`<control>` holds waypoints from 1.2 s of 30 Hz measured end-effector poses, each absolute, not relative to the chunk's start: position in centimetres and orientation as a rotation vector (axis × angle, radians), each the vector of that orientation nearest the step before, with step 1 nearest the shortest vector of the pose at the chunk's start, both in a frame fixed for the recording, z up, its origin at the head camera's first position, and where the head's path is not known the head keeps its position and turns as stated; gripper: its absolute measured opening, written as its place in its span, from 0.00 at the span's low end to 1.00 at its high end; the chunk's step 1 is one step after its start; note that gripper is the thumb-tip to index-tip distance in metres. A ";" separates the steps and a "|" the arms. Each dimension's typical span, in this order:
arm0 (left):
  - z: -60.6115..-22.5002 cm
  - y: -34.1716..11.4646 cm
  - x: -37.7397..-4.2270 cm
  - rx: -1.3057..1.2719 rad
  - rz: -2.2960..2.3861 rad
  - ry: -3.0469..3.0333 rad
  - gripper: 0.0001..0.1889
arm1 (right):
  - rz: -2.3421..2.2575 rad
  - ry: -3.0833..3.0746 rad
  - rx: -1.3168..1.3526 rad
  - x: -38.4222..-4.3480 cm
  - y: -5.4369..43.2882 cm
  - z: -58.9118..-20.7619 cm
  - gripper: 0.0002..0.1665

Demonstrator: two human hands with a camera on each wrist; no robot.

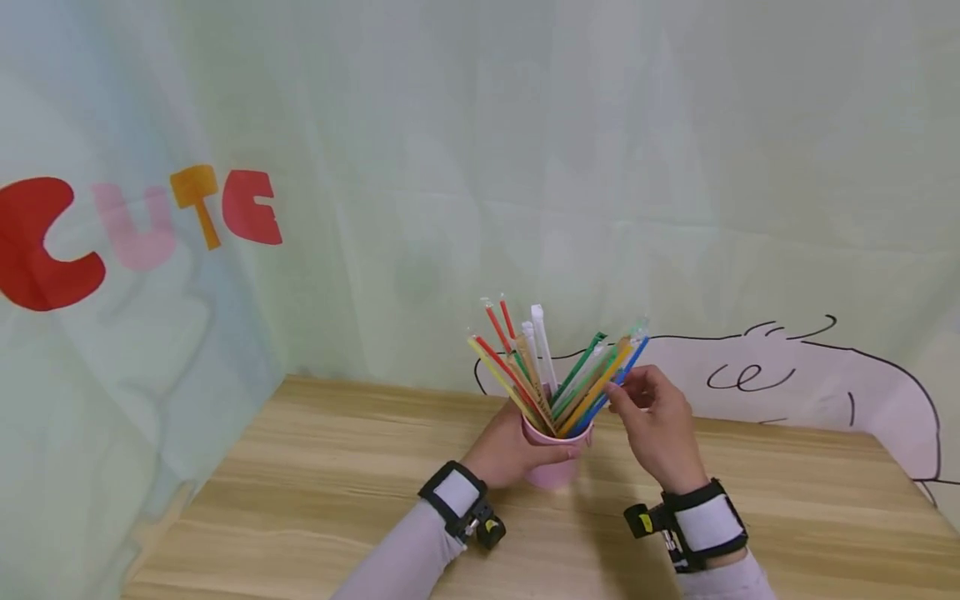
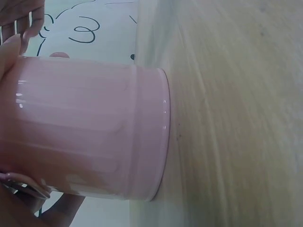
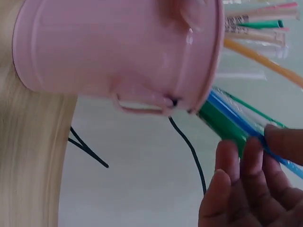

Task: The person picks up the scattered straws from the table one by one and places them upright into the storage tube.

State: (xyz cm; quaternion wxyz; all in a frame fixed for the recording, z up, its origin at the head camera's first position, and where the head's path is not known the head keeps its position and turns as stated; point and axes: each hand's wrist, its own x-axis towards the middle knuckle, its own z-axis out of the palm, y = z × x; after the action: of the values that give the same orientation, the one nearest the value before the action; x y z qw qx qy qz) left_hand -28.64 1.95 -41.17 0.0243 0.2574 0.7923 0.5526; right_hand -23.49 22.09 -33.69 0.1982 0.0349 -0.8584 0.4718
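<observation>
A small pink metal bucket (image 1: 553, 477) stands upright on the table, filled with wrapped drinking straws. My left hand (image 1: 504, 450) grips it from the left, thumb across the front just under the rim. In the left wrist view, the bucket (image 2: 90, 127) shows its base on the wood. At the right of the rim, my right hand (image 1: 663, 421) pinches a blue straw (image 3: 232, 111) between thumb and fingertips; its lower end is hidden inside the bucket. A wide green straw (image 3: 222, 125) lies right beside it, at the same fingertips. Red, yellow, white and orange straws fan out above the rim.
A wood-grain table (image 1: 337, 475) runs back to a pale fabric backdrop (image 1: 420, 208) with coloured letters and a line-drawn figure. A small loop handle (image 3: 142, 111) sticks out from the bucket's side. Each wrist wears a strapped camera.
</observation>
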 end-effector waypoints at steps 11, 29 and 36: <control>-41.2 1.7 -28.7 0.794 1.707 2.445 0.44 | 1.267 -2.694 0.145 -23.3 24.0 -32.6 0.34; -41.2 1.9 -28.1 0.722 1.654 2.468 0.54 | 1.283 -2.903 0.274 -22.4 25.0 -32.5 0.55; -40.8 1.5 -28.6 0.752 1.653 2.464 0.53 | 1.147 -2.918 0.298 -22.5 24.3 -32.1 0.55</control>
State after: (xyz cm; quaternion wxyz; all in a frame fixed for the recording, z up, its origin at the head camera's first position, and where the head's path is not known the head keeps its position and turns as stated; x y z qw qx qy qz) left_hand -28.61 1.53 -40.84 0.0403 0.2454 0.8043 0.5397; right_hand -22.53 24.35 -32.11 -0.0039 0.0947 -0.9264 0.3643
